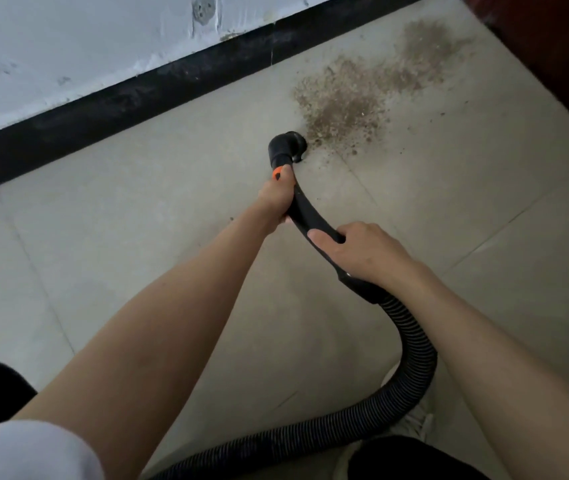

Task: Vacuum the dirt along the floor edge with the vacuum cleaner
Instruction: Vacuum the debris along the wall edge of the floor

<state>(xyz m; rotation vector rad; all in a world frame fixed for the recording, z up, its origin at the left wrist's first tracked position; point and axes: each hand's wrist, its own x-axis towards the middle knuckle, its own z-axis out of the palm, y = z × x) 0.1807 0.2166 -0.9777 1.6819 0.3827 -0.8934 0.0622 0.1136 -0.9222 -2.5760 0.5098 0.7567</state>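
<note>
Pale floor tiles [137, 271] carry the dirt [352, 98], stretching right of the nozzle [286, 147]. We grip the tube [307, 216]: left hand [278, 195] nearer, right hand [356, 251] behind, fingers wrapped.

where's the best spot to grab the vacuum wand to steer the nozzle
Grip the rigid curved wand from above, where the left hand holds just behind the nozzle and the right hand holds farther back; the ribbed hose would flex.
</note>
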